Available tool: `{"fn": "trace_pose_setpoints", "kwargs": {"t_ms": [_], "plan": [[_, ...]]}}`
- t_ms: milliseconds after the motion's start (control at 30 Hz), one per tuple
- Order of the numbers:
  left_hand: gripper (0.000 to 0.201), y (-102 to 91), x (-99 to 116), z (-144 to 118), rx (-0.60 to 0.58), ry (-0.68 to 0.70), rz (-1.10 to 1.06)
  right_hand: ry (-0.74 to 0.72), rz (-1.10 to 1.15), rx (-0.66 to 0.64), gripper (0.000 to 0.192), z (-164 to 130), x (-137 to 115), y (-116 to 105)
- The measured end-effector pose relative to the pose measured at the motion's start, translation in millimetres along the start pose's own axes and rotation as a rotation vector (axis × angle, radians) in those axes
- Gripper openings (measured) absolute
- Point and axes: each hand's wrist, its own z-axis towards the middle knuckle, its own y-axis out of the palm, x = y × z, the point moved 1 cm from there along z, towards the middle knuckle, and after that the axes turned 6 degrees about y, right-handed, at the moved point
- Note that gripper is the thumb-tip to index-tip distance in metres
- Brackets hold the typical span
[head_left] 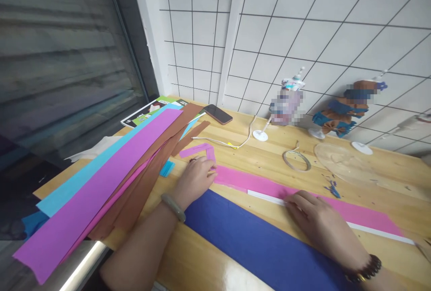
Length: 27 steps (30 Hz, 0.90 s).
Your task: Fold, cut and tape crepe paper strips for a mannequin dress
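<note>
A long pink paper strip (pixel 259 182) lies across the table, with a narrow white strip (pixel 380 231) along its near edge. My left hand (pixel 198 176), a bangle on its wrist, has its fingers closed at the left end of the pink strip. Just beyond those fingers is a folded purple paper strip (pixel 197 149). My right hand (pixel 313 214), wearing dark beads, is closed over the white strip, thumb and fingertips at the pink paper's edge; part of both strips is hidden beneath it. A wide dark blue paper sheet (pixel 249 232) lies in front, under the right forearm.
Purple (pixel 111 169), light blue and brown paper strips overhang the table's left edge. Beyond are a phone (pixel 218 114), a white cord (pixel 215 141), a coiled ring (pixel 296 160) and blue scraps (pixel 333 191). Decorated figures on white stands line the tiled wall (pixel 269 35).
</note>
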Motion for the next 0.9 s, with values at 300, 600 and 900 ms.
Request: {"fn": "trace_pose_setpoints", "kwargs": {"t_ms": [300, 600, 900], "plan": [[0.012, 0.8, 0, 1, -0.019, -0.028, 0.002, 0.064, -0.021, -0.035, 0.029, -12, 14, 3], [0.014, 3.1, -4, 2, -0.018, -0.021, -0.012, 0.159, -0.042, 0.000, 0.030, -29, 27, -4], [0.014, 5.7, -7, 2, -0.035, -0.020, 0.015, 0.244, -0.038, 0.071, 0.029, -48, 46, -7]]}}
